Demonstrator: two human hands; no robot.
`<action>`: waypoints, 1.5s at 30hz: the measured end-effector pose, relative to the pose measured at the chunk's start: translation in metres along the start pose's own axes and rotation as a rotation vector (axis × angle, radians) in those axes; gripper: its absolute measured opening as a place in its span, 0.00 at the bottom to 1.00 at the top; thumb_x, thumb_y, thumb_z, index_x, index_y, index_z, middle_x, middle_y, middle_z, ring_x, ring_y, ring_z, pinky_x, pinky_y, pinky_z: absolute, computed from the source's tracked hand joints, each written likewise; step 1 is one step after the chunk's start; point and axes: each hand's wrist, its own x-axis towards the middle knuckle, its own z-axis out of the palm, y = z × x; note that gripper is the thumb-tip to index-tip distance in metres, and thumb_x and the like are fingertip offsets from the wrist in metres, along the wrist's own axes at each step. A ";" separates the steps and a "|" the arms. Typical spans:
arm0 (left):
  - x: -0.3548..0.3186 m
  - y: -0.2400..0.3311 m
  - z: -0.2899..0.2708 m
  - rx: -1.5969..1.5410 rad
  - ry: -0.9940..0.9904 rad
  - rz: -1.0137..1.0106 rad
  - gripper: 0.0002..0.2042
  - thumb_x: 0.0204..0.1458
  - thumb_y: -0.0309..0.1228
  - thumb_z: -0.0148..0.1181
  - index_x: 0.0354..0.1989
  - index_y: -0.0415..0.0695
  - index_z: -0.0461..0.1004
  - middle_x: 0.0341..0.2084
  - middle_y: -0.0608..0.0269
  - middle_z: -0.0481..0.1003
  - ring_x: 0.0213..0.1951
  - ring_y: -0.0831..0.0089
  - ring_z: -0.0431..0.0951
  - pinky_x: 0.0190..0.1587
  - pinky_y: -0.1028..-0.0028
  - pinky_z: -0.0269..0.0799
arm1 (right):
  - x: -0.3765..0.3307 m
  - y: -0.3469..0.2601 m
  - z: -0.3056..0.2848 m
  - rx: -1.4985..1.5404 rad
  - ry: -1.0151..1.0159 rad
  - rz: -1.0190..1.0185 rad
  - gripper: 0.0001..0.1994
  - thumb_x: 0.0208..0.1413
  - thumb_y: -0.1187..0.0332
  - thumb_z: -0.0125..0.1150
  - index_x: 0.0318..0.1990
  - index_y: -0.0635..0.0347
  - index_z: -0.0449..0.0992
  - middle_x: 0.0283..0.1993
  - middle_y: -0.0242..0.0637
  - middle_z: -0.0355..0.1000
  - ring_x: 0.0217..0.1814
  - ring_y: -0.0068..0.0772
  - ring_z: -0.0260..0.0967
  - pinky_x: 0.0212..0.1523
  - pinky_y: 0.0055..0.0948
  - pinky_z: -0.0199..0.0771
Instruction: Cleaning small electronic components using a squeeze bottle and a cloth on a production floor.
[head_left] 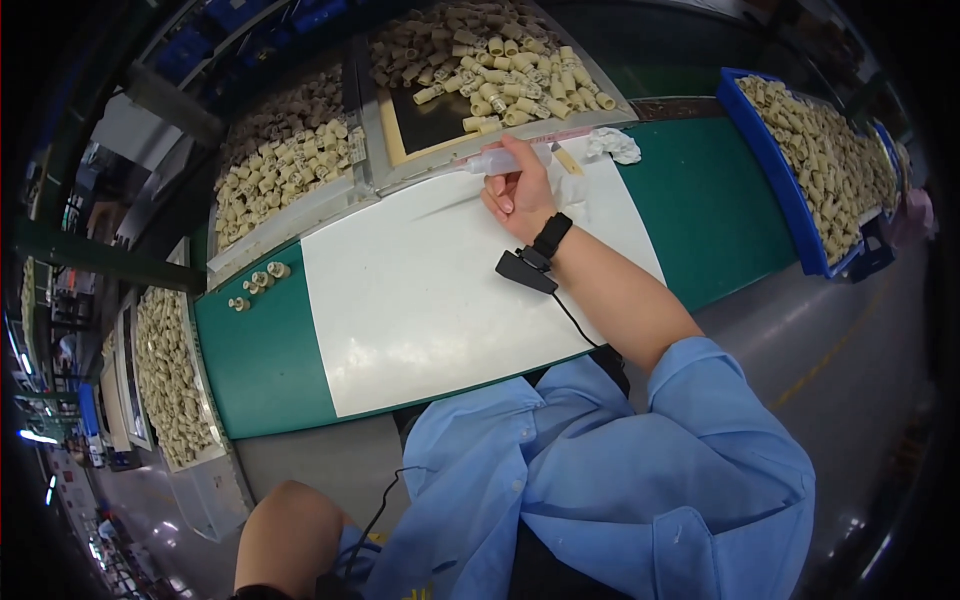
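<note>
At the far edge of the white sheet (400, 320), my right hand (522, 190) is closed around a translucent plastic squeeze bottle (490, 162). The bottle lies sideways in my fingers, its narrower end hidden or too blurred to make out. Around my right wrist is a black strap (552, 234) with a black box (526, 271) and a cable hanging from it. Just right of the hand lies a small tan, flat piece (568, 160), beside a crumpled white cloth (614, 146). Of my left arm only the forearm (290, 535) shows, at the lower left; the left hand is out of the picture.
Trays of cream cylindrical parts (540, 80) stand along the back, with more such parts (290, 170) at back left. A blue bin (765, 165) of them is at right, another tray (170, 370) at left. Several single parts (262, 280) stand on the green mat (255, 370).
</note>
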 end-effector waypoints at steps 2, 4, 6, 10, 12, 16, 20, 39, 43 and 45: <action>-0.001 -0.009 0.008 -0.010 -0.001 -0.014 0.27 0.65 0.46 0.45 0.49 0.27 0.72 0.49 0.31 0.74 0.57 0.38 0.72 0.68 0.42 0.59 | 0.002 0.002 0.002 0.008 -0.005 -0.001 0.18 0.63 0.49 0.58 0.38 0.57 0.77 0.12 0.28 0.61 0.08 0.25 0.48 0.11 0.28 0.48; 0.008 -0.015 0.001 -0.022 -0.009 -0.032 0.28 0.64 0.46 0.45 0.49 0.26 0.72 0.49 0.30 0.73 0.58 0.38 0.72 0.68 0.42 0.59 | 0.002 0.000 0.002 0.023 0.007 0.006 0.18 0.63 0.49 0.58 0.38 0.56 0.77 0.12 0.28 0.61 0.08 0.25 0.48 0.11 0.28 0.48; 0.031 -0.014 -0.015 -0.036 -0.021 -0.065 0.28 0.64 0.46 0.45 0.49 0.26 0.72 0.49 0.29 0.73 0.58 0.37 0.71 0.69 0.41 0.59 | 0.001 -0.002 -0.002 0.048 0.040 0.029 0.18 0.63 0.49 0.58 0.38 0.56 0.78 0.13 0.28 0.60 0.08 0.25 0.48 0.11 0.28 0.48; 0.010 -0.105 -0.008 0.020 -0.058 -0.128 0.28 0.64 0.47 0.45 0.50 0.26 0.72 0.49 0.28 0.73 0.59 0.36 0.71 0.70 0.40 0.58 | 0.000 0.003 0.003 0.102 0.056 0.019 0.17 0.64 0.50 0.58 0.37 0.55 0.79 0.13 0.29 0.60 0.08 0.25 0.47 0.11 0.27 0.49; -0.016 -0.161 -0.070 0.886 -0.307 -0.454 0.19 0.65 0.22 0.50 0.63 0.29 0.69 0.57 0.42 0.75 0.54 0.58 0.81 0.58 0.68 0.75 | 0.001 0.001 0.002 0.092 0.052 -0.014 0.17 0.65 0.50 0.56 0.37 0.55 0.79 0.13 0.28 0.59 0.08 0.25 0.47 0.11 0.27 0.49; -0.034 -0.238 -0.136 1.061 -0.331 -0.813 0.13 0.62 0.23 0.56 0.53 0.32 0.77 0.50 0.49 0.80 0.49 0.62 0.83 0.54 0.69 0.77 | 0.000 -0.007 -0.004 0.106 0.060 -0.009 0.17 0.67 0.51 0.53 0.39 0.54 0.80 0.12 0.29 0.57 0.08 0.25 0.46 0.11 0.27 0.50; -0.012 -0.306 -0.186 1.157 -0.566 -0.937 0.09 0.62 0.24 0.58 0.46 0.35 0.80 0.42 0.57 0.83 0.45 0.71 0.83 0.49 0.72 0.77 | -0.002 -0.004 -0.001 0.130 0.085 0.001 0.19 0.68 0.51 0.50 0.41 0.54 0.80 0.12 0.30 0.57 0.08 0.25 0.46 0.10 0.28 0.50; -0.055 -0.508 -0.146 1.399 -1.292 -0.901 0.13 0.52 0.35 0.69 0.45 0.46 0.82 0.40 0.50 0.82 0.45 0.51 0.82 0.46 0.59 0.78 | 0.004 -0.003 -0.008 0.262 0.034 0.016 0.20 0.69 0.51 0.46 0.42 0.55 0.80 0.13 0.32 0.61 0.07 0.27 0.49 0.11 0.28 0.53; -0.050 -0.417 -0.120 0.867 -0.879 -0.998 0.09 0.57 0.22 0.63 0.45 0.46 0.81 0.34 0.61 0.81 0.37 0.70 0.81 0.43 0.73 0.76 | 0.001 -0.009 -0.018 0.229 0.050 -0.012 0.20 0.69 0.51 0.46 0.42 0.54 0.81 0.13 0.31 0.60 0.07 0.27 0.49 0.11 0.28 0.52; -0.066 -0.361 -0.115 0.820 -0.813 -1.098 0.10 0.56 0.22 0.65 0.46 0.42 0.80 0.35 0.63 0.81 0.37 0.76 0.80 0.44 0.75 0.75 | 0.002 -0.008 -0.012 0.216 0.054 -0.035 0.20 0.69 0.51 0.46 0.42 0.54 0.81 0.13 0.31 0.60 0.08 0.26 0.48 0.11 0.28 0.52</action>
